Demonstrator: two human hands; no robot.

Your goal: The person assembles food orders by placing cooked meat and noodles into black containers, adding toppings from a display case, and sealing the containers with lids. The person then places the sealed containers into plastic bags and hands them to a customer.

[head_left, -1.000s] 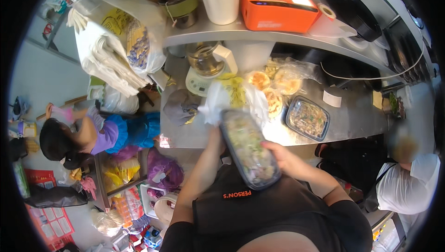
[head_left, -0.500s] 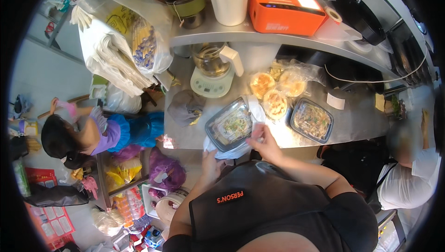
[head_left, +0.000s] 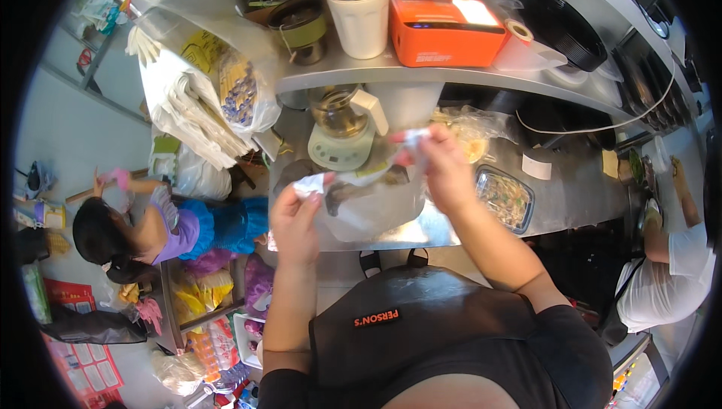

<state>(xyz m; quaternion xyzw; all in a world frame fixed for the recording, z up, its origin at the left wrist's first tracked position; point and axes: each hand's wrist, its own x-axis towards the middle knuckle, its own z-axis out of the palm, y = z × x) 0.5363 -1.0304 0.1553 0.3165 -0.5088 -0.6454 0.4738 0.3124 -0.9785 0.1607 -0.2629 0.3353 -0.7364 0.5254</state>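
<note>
A translucent white plastic bag [head_left: 387, 217] is stretched over the counter between my hands. My left hand [head_left: 295, 221] is closed on one bunched corner of it. My right hand [head_left: 447, 168] pinches the other corner, higher and farther right. Dark and pale patches show blurrily through the film, and I cannot make out what is inside. To the right of the bag sits a black rectangular takeaway container [head_left: 505, 197] of mixed food. A round flatbread [head_left: 475, 149] in clear wrap lies behind my right hand, partly covered by it.
Behind the bag, a glass pot [head_left: 336, 114] stands on a pale green base [head_left: 340, 152]. The shelf [head_left: 361, 74] above carries a white cup [head_left: 358, 18] and an orange printer [head_left: 445, 31]. A bag of chopsticks [head_left: 239, 89] hangs left. People are on both sides.
Both hands have risen and moved forward, pulling the bag's corners up and apart. The food container that showed plainly between them is now obscured by the bag.
</note>
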